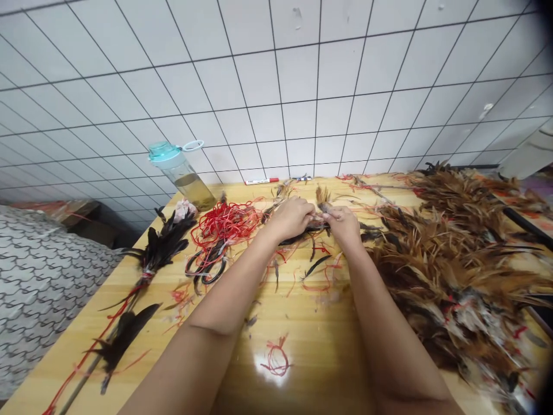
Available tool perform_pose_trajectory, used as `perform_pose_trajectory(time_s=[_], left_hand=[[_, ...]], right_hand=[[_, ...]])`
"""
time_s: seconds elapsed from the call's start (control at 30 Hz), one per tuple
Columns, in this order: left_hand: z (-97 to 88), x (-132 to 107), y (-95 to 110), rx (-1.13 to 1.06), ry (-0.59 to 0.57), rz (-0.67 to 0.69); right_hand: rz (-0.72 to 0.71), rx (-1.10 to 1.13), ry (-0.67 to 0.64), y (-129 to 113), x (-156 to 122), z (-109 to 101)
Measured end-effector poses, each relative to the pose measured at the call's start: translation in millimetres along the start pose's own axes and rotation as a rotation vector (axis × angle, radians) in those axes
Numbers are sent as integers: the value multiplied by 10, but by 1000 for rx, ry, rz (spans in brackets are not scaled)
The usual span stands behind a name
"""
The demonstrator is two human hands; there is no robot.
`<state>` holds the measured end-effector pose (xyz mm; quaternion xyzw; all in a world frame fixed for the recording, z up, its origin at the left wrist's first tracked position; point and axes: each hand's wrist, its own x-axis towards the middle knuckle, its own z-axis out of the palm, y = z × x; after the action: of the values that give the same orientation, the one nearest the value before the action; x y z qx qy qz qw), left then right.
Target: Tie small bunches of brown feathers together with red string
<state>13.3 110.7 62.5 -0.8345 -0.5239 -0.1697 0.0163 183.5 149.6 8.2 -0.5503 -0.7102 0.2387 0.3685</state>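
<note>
My left hand (pixel 292 219) and my right hand (pixel 344 226) meet at the far middle of the table. Between the fingertips of my right hand a small brown feather tuft (pixel 322 197) sticks up. The fingers of my left hand are pinched close beside it; what they grip is too small to make out. Dark feathers (pixel 302 235) lie under and in front of both hands. Left of my left hand is a tangled heap of red string (pixel 227 223), with black-handled scissors (pixel 211 268) partly beneath it.
A big pile of brown feathers (pixel 449 242) covers the table's right side. A bottle (pixel 190 184) with a teal lid stands at the back left. Black feathers tied to a stick (pixel 149 268) lie at the left edge. A red-capped marker (pixel 261 181) rests by the tiled wall.
</note>
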Motion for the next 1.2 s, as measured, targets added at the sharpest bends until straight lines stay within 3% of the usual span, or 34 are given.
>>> perform_pose_trajectory(time_s=[0.27, 0.37, 0.5, 0.57, 0.63, 0.77, 1.03, 1.2], left_hand=[[-54, -80, -50, -83, 82, 9], [-31, -80, -78, -181, 200, -12], [-12, -69, -93, -360, 362, -135], [-1, -70, -81, -491, 319, -208], [26, -76, -55, -671, 205, -237], [142, -85, 5, -927, 45, -174], [436, -75, 98, -974, 109, -256], [503, -50, 198, -958, 200, -314]], right_hand=[[-120, 48, -82, -95, -39, 91], [-59, 282, -106, -88, -25, 92], [157, 744, -144, -92, -9, 31], [239, 902, -158, -115, -8, -19], [272, 990, -174, -147, -12, -63], [308, 1087, -215, -200, -23, -95], [333, 1005, -128, -240, -27, -51], [319, 1011, -161, -322, -57, -25]])
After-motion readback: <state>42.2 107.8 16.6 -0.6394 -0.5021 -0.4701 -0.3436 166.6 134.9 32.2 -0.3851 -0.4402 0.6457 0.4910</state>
